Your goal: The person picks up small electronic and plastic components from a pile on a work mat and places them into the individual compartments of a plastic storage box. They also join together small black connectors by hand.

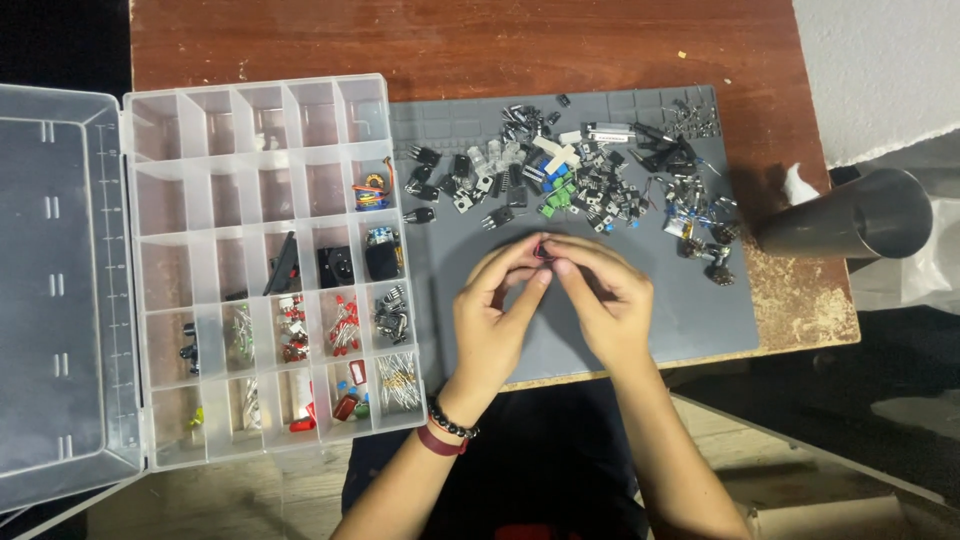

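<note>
Hands meet over grey mat (690, 320) — left hand (492, 322) and right hand (603, 300) pinch one small dark part (543, 250) together; parts pile (580, 180) just beyond, organizer box (270, 270) left.

I have one view only, from the camera on the person's head, so nothing is shared with a second view. It looks almost straight down on the table (300, 40) from above, near enough that both forearms enter from the bottom edge and the hands meet close to the middle of the frame. The far table edge lies at the top. The open organizer (150, 270) fills the left side, the grey mat (690, 310) the centre and right, with floor showing along the bottom and right.
</note>
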